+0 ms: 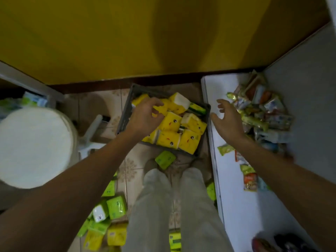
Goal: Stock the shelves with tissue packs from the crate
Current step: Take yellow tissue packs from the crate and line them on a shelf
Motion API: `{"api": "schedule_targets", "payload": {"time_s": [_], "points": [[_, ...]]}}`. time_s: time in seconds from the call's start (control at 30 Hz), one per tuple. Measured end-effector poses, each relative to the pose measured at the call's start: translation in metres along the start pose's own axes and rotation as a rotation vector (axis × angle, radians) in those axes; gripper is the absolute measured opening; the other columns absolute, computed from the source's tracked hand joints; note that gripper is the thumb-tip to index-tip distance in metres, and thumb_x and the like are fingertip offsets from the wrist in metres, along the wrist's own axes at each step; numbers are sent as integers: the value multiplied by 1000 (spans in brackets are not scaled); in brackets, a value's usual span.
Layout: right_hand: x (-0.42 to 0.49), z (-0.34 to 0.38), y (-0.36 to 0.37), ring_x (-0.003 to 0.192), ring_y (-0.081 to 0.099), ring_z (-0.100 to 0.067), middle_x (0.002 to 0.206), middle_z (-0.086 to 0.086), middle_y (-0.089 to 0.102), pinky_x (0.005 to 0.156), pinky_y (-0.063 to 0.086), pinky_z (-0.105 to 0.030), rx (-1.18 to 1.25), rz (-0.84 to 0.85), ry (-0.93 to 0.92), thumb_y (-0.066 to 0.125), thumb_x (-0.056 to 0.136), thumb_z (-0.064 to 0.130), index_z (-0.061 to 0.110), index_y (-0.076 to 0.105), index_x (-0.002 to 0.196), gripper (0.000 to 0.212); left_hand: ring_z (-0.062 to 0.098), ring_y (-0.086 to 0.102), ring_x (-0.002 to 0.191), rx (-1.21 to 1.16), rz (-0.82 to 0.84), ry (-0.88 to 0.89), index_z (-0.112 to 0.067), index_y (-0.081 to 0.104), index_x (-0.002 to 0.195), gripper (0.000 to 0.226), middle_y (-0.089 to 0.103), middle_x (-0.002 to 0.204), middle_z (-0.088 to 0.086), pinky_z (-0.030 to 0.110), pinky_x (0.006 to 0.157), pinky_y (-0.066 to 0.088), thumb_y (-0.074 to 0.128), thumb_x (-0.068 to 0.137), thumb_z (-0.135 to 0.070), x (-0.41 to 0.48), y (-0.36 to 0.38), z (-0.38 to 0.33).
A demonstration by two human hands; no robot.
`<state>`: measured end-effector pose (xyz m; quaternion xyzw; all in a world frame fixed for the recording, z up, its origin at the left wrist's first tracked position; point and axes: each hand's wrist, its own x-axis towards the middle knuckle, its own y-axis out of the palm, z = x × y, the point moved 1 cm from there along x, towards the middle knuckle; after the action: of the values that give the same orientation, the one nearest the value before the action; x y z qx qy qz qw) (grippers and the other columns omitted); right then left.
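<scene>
- The dark grey plastic crate (123, 115) is open on top, crammed with yellow tissue packs (169, 140).
- The white shelf (234, 206) is bare along my side; colourful snack packets (263, 113) are heaped behind.
- Green tissue packs (116, 206) litter the tiled floor (131, 170) beside my legs (154, 197).

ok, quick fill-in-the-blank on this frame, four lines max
1. The left hand reaches into the grey ____.
2. Most tissue packs inside it are ____.
3. The right hand, fingers spread, holds ____.
4. The pack lying between it and the feet is ____.
Missing: crate; yellow; nothing; green.
</scene>
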<state>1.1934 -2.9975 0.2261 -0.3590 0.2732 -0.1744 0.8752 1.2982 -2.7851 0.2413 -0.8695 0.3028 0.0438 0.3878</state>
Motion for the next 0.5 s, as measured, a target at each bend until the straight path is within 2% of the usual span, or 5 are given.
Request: {"api": "schedule_targets", "payload": {"time_s": [0.07,0.17,0.23,0.33,0.5], "points": [[23,-30,27,121,45,-35,132,-20,48,99,39,-41,-32,43,4,59,91,18,4,41,137,51,17,58,90,-9,-7,-26,-9,58,114,28,54,120,9,31,76,47,58,86,-7,14,28,24],[61,-69,58,121,45,-36,128,-22,50,97,37,-40,-100,70,5,60,90,18,4,42,136,52,13,51,79,-3,-35,-54,-7,59,112,28,55,111,8,18,66,35,58,85,-6,38,66,56],[83,-91,77,120,45,-38,126,-23,50,98,39,-43,-132,72,18,59,90,19,3,43,135,50,18,56,78,-20,-27,-39,-5,60,109,28,58,110,13,21,67,37,59,81,-7,53,91,72],[103,-120,103,120,44,-39,127,-24,49,99,37,-46,-177,110,71,57,91,22,1,44,133,49,14,56,72,-73,10,-91,-5,59,111,29,59,111,15,27,66,42,60,82,-5,66,125,94],[140,-153,141,120,44,-40,127,-25,50,98,38,-47,-216,130,55,57,90,19,-1,45,131,47,20,59,90,-63,37,-118,-6,58,112,29,54,118,13,35,79,47,61,83,-4,87,169,125]]}}
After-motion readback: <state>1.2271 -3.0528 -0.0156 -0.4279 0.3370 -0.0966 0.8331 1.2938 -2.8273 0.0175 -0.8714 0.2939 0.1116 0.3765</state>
